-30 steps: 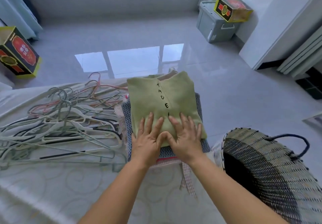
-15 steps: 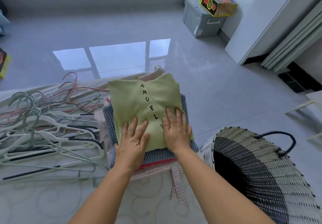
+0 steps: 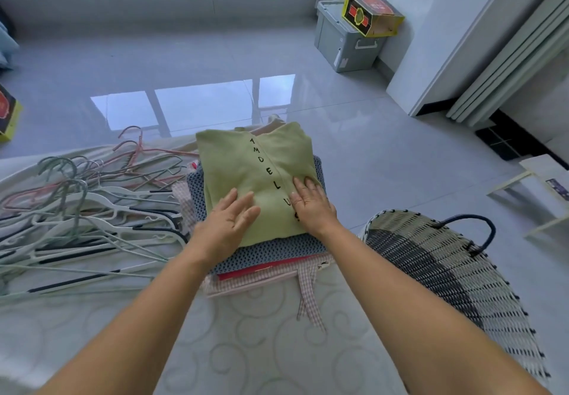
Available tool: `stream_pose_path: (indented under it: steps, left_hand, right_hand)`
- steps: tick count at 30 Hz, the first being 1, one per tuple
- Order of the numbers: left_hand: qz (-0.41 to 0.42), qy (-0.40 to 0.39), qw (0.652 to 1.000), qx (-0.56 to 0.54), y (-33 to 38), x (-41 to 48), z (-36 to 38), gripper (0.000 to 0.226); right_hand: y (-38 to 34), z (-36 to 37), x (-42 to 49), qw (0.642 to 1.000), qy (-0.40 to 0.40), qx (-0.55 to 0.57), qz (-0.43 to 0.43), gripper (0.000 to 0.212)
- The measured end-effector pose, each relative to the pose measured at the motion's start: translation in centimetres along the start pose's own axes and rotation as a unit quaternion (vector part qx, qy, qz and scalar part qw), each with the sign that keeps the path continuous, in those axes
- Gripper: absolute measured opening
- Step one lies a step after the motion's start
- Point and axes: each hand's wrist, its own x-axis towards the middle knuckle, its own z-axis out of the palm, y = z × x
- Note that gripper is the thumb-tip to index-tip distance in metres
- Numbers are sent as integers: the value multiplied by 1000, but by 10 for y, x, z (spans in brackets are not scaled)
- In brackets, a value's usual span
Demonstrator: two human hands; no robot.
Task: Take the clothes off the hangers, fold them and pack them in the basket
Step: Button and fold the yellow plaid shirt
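Hands spread apart, left hand (image 3: 229,222), right hand (image 3: 311,207), flat on green top (image 3: 255,176)

Under the green top (image 3: 258,179): folded garments showing only as edge strips, a blue dotted layer (image 3: 271,253), a red sliver (image 3: 246,271), a pink checked one (image 3: 246,284); kinds not tellable. Near corner of that top covered by the left hand (image 3: 226,225) and right hand (image 3: 312,207); last printed letter partly hidden. Right of the top, woven basket (image 3: 446,271) cut by the frame's right and bottom edges, inside dark. Left of it, hangers (image 3: 86,210) cropped and tangled, uncountable.
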Motion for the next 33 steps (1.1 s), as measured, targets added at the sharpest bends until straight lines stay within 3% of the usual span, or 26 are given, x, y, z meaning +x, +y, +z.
stream_pose_path:
  steps: [2, 4, 6, 9, 10, 12, 15, 18, 21, 25, 28, 30, 32, 33]
  left_hand:
    - [38, 66, 996, -40, -10, -37, -1, 88]
    - [25, 121, 985, -117, -33, -87, 2, 79]
    - [-36, 143, 975, -168, -67, -144, 8, 72]
    - [-127, 188, 946, -233, -129, -225, 23, 36]
    - [-178, 195, 934, -239, -153, -249, 28, 38]
    - [-270, 178, 920, -222, -200, -308, 38, 38]
    - [-390, 243, 867, -190, -252, -376, 38, 23]
    - [-441, 249, 820, -266, -284, -430, 20, 10]
    - [-461, 189, 828, -259, -322, -475, -4, 11]
    - [-446, 146, 855, -219, -381, -533, -43, 22]
    - [-447, 164, 870, -129, -437, -564, -90, 37]
    - [-431, 238, 870, -3, -473, -578, -132, 46]
    - [-449, 278, 845, 87, -514, -586, -170, 61]
    - [-478, 253, 836, 90, -535, -589, -183, 72]
  right_hand:
    - [-1, 0, -12, 1000, 24, -2, 0, 50]
    - [-5, 5, -27, 998, 69, 4, -5, 48]
    - [-9, 17, -51, 991, 130, 26, -28, 51]
    - [-17, 56, -105, 967, 218, 89, -101, 56]
    - [-18, 76, -127, 961, 221, 112, -123, 55]
    - [-22, 124, -172, 964, 177, 146, -134, 55]
    - [-33, 207, -236, 976, 79, 168, -110, 49]
    - [-59, 287, -288, 984, -8, 165, -69, 29]
    - [-103, 355, -321, 983, -65, 170, -23, 17]
    - [-175, 443, -343, 976, -138, 161, 55, 20]
    - [-220, 495, -354, 976, -130, 140, 100, 20]
    - [-235, 514, -353, 979, -117, 108, 123, 18]
    - [-242, 517, -348, 978, -116, 100, 144, 16]
    - [-242, 517, -346, 977, -114, 105, 148, 16]
